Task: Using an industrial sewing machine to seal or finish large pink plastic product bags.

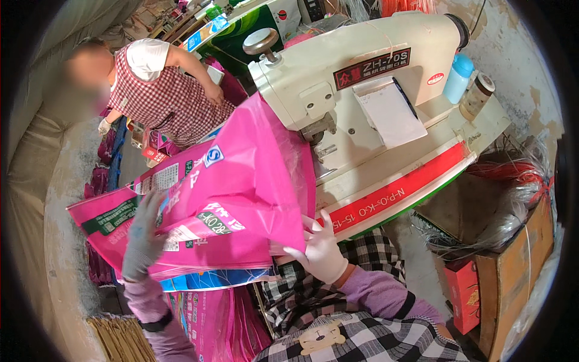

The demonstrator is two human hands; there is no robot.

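Now the left hand [143, 236] lies flat on the pink woven bag [229, 193] while the right hand [319, 250] pinches its corner by the sewing machine [356, 78], and feeding that edge squarely looks next.

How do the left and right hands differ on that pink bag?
The left hand wears a grey glove and lies flat on the printed face of the pink bag. The right hand wears a white glove and grips the bag's lower right edge, near the sewing machine. Both are gloved, with purple sleeves.
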